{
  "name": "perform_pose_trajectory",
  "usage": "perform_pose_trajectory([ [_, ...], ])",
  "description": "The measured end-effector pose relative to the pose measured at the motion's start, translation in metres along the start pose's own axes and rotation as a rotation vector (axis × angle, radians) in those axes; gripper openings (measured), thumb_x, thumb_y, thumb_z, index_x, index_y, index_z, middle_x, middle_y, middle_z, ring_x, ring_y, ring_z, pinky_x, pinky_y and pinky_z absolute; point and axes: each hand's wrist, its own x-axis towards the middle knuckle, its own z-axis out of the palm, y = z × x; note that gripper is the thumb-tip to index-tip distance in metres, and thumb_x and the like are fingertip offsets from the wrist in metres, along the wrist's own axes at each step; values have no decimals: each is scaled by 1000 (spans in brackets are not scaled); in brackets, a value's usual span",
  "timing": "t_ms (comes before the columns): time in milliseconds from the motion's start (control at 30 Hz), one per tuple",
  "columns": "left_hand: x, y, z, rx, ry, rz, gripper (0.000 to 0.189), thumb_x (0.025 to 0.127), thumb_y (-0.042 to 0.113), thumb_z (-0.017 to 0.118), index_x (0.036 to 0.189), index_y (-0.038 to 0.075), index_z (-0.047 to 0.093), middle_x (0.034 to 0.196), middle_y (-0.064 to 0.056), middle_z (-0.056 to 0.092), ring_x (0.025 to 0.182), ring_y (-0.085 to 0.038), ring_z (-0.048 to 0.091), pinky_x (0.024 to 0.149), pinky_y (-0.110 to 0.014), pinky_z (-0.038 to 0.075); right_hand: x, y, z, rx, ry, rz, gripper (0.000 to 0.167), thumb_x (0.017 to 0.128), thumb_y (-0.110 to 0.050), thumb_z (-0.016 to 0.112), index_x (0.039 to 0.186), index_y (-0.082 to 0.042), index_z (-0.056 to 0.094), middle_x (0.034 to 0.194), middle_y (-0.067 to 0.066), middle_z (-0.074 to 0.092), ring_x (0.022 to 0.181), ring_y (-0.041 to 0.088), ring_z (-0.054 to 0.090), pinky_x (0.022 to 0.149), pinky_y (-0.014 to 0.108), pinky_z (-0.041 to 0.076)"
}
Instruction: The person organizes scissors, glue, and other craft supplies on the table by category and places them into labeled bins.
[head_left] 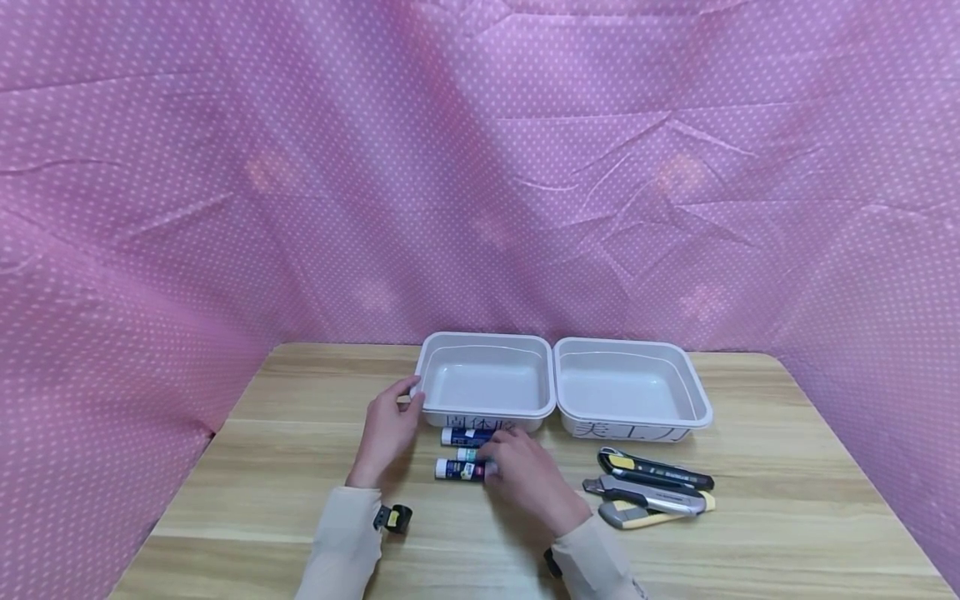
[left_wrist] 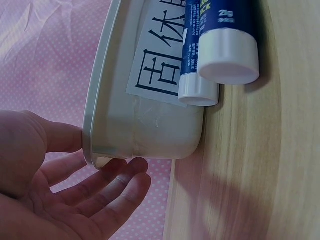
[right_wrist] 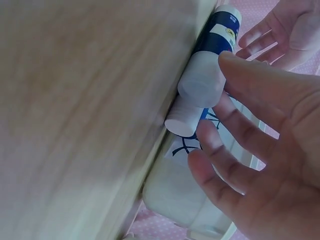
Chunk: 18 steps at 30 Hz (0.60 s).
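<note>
On the wood-grain tabletop, I rest my left grip, fingers spread, at the left white tray's rim; my right grip, fingers parted, reaches three glue sticks lying before it, utility knives to their right.

Both forearms forward — left hand loosely spread, right hand with fingers slightly bent

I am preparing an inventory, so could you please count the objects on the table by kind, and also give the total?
White trays: 2
Glue sticks: 3
Utility knives: 3
Total: 8
</note>
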Motion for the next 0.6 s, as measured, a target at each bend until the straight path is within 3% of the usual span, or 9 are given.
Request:
perform_pose_trajectory([
  [300, -2, 3, -2, 2, -12, -6, 43, 104, 12, 57, 144, -2, 53, 139, -28, 58, 111, -40, 70, 89, -41, 62, -2, -2, 1, 6, -15, 9, 27, 85, -6, 76, 111, -11, 76, 101, 0, 62, 95, 18, 52, 88, 37, 52],
  [600, -3, 4, -2, -2, -18, -15, 42, 104, 12, 56, 144, -1, 53, 141, -26, 58, 111, -38, 70, 88, -39, 63, -2, -7, -3, -25, -36, -12, 28, 80, -5, 82, 106, -12, 77, 101, 1, 70, 92, 19, 65, 87, 37, 57],
])
